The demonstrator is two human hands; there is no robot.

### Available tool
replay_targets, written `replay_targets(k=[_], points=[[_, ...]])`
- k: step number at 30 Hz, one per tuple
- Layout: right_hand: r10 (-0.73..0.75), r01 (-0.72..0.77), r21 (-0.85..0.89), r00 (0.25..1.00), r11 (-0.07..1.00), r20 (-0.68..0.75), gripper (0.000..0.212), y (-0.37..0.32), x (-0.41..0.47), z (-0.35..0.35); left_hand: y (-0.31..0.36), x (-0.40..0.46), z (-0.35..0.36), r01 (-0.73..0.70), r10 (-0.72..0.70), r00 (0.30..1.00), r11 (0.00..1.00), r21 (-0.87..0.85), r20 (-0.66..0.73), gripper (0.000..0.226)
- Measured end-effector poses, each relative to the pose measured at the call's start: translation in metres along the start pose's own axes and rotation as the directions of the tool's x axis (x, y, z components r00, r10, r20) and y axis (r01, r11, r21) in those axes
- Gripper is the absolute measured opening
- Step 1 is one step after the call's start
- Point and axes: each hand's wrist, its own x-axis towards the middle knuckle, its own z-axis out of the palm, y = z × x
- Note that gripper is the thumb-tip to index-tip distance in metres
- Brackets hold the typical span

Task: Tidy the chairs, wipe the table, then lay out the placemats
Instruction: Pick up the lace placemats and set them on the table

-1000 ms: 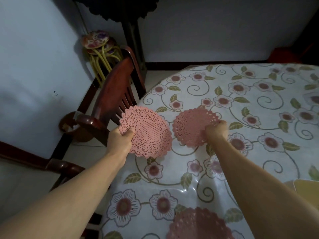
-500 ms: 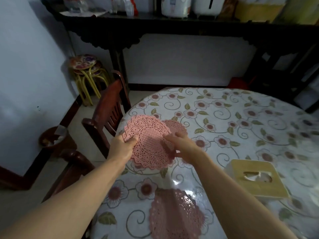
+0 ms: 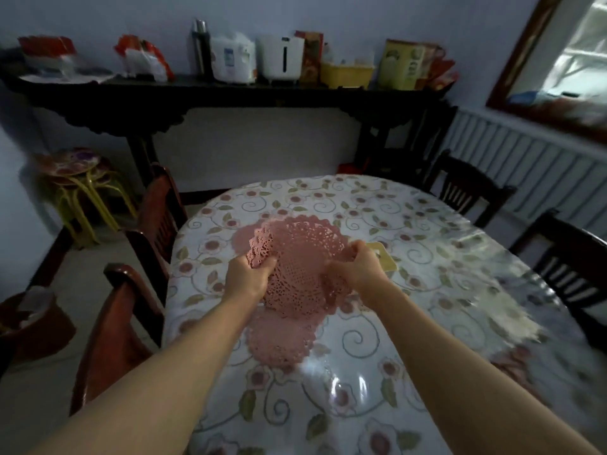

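Landmark: the laid placemat (image 3: 281, 339) lying flat on the floral table (image 3: 427, 290), near edge.

Left of it, two reddish wooden chairs (image 3: 157, 218) are sitting tucked against the table's left rim.

Left hand (image 3: 245, 278) is hovering just beyond the landmark mat, fingers curled and gripping the bunched stack of pink doily placemats (image 3: 262, 244). A second ago that hand was holding one mat spread flat.

Between the hands, the top doily (image 3: 305, 254) is now bowing upward, stretched between both grips and lifted off the table. Earlier the right hand was setting a separate mat down beyond-left of the landmark; that second laid mat (image 3: 241, 239) is now lying flat there, partly hidden behind the stack.

Right hand (image 3: 356, 267), beyond-right of the landmark, is pinching the doily's right edge, having come back to the stack.

Judgement: two mats placed, a third being peeled off. Motion blur is heavy, so I can't say how many remain.

Right of everything, a yellow tissue box (image 3: 382, 257) is showing behind the right hand, with dark chairs (image 3: 466, 188) on the table's far right.
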Motion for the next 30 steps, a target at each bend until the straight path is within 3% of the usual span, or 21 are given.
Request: replay_targets(k=[6,14,17,21,23,26,30], points=[[0.011,-0.028,-0.120,0.990,0.992,-0.143,0.026,0.030,-0.033,-0.097,0.030,-0.051,0.064,-0.037,0.027,0.974,0.999,0.040,0.226,0.062],[0.042,-0.071,-0.073,0.940,0.995,-0.339,0.019,0.100,-0.027,-0.240,0.065,-0.112,0.205,-0.063,0.090,0.910,0.995,-0.081,0.405,0.040],[0.050,-0.091,-0.090,0.923,0.992,-0.380,0.019,0.135,-0.015,-0.298,0.073,-0.138,0.262,-0.002,0.053,0.917,0.992,-0.129,0.396,0.019],[0.021,-0.075,-0.117,0.915,0.990,-0.404,0.021,0.175,0.004,-0.366,0.083,-0.163,0.326,0.079,-0.037,0.901,0.994,-0.080,0.433,0.040],[-0.014,-0.045,-0.133,0.909,0.990,-0.416,0.026,0.189,0.015,-0.388,0.085,-0.170,0.347,0.076,-0.055,0.892,0.997,-0.028,0.449,0.038],[0.034,-0.075,-0.097,0.929,0.992,-0.368,0.040,0.207,0.034,-0.407,0.086,-0.168,0.371,0.059,-0.058,0.929,0.998,0.008,0.366,0.027],[0.095,-0.136,-0.121,0.950,0.983,-0.298,0.035,0.225,0.062,-0.421,0.085,-0.145,0.387,0.035,-0.046,0.967,0.998,0.048,0.250,0.031]])
